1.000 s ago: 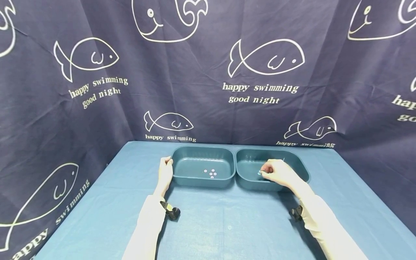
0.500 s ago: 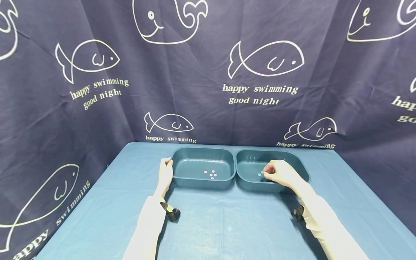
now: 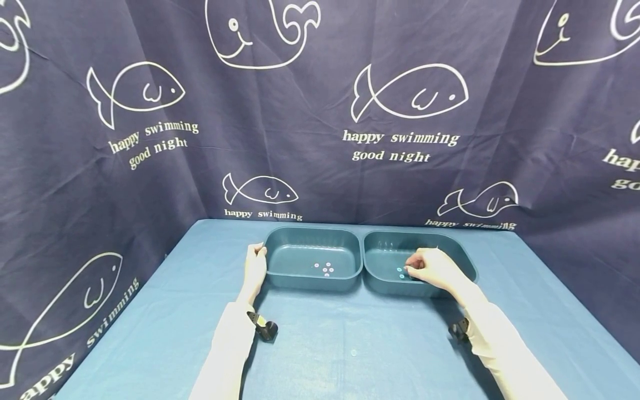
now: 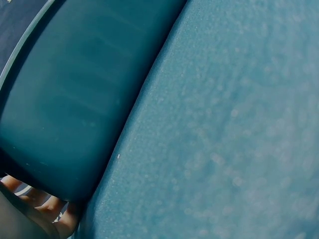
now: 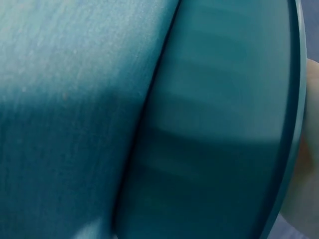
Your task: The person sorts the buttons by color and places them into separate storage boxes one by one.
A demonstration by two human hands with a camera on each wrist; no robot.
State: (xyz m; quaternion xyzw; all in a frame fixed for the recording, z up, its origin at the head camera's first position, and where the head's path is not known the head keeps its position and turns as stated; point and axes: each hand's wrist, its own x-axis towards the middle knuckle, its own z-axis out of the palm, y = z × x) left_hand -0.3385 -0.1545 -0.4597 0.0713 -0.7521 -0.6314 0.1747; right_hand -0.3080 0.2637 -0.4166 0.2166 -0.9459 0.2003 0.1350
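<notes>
My left hand (image 3: pixel 255 265) grips the left end of a dark teal tray (image 3: pixel 314 281). In the left wrist view its curled fingers (image 4: pixel 52 206) lie against the tray's end. Several small pinkish-white discs (image 3: pixel 325 270) lie on that tray's floor. My right hand (image 3: pixel 434 268) reaches over the front wall of the second teal tray (image 3: pixel 387 286), thumb and fingertips pinched together just above its floor. A tiny pale disc seems to sit at the fingertips, too small to make out well. Two small light-blue discs (image 3: pixel 399 269) lie left of the fingers; the hand may hide more.
Both trays stand side by side near the back of the blue-covered table (image 3: pixel 310 344). One faint round disc (image 3: pixel 353 353) lies on the cloth in front. A dark curtain (image 3: pixel 320 139) with white fish prints hangs right behind the table.
My right hand has shifted slightly right inside the second tray. A second light-blue disc now shows on its floor, left of the fingertips. My left hand has stayed on its tray.
</notes>
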